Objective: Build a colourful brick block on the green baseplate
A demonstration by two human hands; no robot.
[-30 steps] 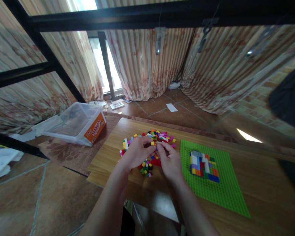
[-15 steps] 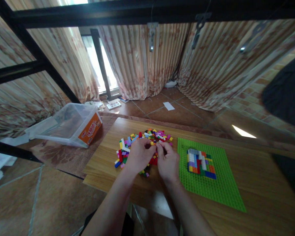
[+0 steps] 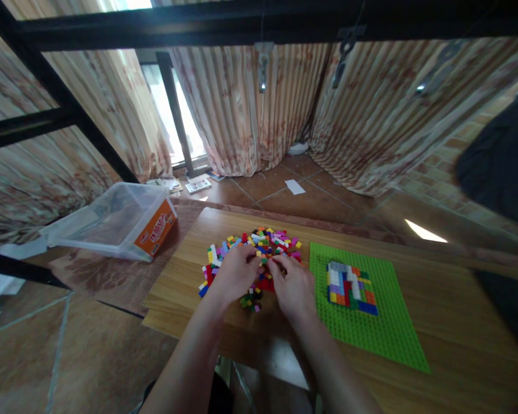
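Note:
A heap of loose toy building bricks [image 3: 276,237] in many colours lies on the wooden table. Both hands are over its near side. My left hand [image 3: 235,275] has its thumb and fingers curled together beside small yellow and orange bricks; what lies between the fingertips is too small to make out. My right hand [image 3: 294,284] is bent inward next to it, fingertips close together above red bricks, with any piece in them hidden. To the right, a green baseplate [image 3: 397,328] carries a flat multicoloured brick patch [image 3: 349,287].
The wooden table [image 3: 179,293] stands on a patterned rug. At the left on the floor is a clear plastic bin [image 3: 112,224] with an orange label. A black bar frame [image 3: 198,26] crosses above. A dark flat object [image 3: 503,310] lies at the table's right.
My hands have drawn slightly apart at the fingertips and moved a little lower and nearer over the heap. The patch on the baseplate looks the same.

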